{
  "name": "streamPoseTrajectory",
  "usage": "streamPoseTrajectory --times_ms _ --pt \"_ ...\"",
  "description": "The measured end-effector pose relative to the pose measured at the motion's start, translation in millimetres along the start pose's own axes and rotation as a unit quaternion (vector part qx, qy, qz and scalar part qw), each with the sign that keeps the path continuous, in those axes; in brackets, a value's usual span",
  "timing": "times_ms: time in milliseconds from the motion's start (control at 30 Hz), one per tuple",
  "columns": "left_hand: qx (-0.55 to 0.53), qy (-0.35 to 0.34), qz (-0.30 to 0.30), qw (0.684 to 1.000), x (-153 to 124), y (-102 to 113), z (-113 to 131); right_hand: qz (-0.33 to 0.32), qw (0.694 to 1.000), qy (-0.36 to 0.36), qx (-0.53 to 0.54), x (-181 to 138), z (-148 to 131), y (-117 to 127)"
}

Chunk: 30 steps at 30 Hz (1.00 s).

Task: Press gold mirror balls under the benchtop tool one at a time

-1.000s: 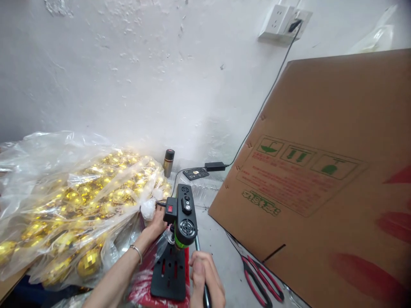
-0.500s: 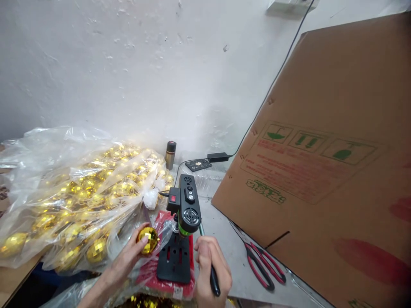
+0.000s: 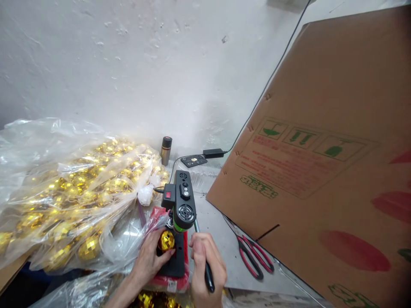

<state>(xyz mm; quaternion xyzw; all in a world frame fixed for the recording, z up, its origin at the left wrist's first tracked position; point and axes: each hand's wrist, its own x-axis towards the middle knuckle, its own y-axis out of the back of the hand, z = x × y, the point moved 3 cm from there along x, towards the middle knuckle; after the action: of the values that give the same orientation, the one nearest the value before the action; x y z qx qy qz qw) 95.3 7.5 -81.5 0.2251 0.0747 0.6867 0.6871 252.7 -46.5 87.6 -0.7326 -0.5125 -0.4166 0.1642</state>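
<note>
A small black bench drill (image 3: 182,204) with a red switch stands on a black base plate (image 3: 177,266). My left hand (image 3: 148,260) holds a gold mirrored ball (image 3: 167,240) on the plate, right under the drill head. My right hand (image 3: 205,266) grips the drill's black lever handle (image 3: 208,278) beside the column. A big clear plastic bag (image 3: 64,188) full of several gold balls lies to the left.
A large brown cardboard sheet (image 3: 321,141) leans at the right. Red-handled scissors (image 3: 253,256) lie on the grey table beside it. A small dark bottle (image 3: 166,150), a black adapter with its cable (image 3: 213,152) and a flat black remote (image 3: 193,161) sit by the white wall.
My left hand drew a gold ball out of the bag, then brought it right onto the base plate under the drill head. My right hand stayed on the lever.
</note>
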Motion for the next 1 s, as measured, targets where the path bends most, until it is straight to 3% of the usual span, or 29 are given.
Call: streamPoseTrajectory --times_ms 233,400,600,1000 --pt "0.056 -0.023 -0.051 0.997 6 -14 16 0.020 0.998 -0.052 0.002 -8 5 0" --pt "0.088 -0.026 -0.073 0.993 5 -17 15 0.014 0.999 -0.043 0.009 -11 3 -3" --pt "0.098 -0.013 -0.083 0.992 4 -17 13 0.086 0.991 -0.100 0.037 -32 6 -15" --pt "0.098 0.008 -0.091 0.991 2 -22 11 0.124 0.990 -0.063 -0.028 -49 21 -21"
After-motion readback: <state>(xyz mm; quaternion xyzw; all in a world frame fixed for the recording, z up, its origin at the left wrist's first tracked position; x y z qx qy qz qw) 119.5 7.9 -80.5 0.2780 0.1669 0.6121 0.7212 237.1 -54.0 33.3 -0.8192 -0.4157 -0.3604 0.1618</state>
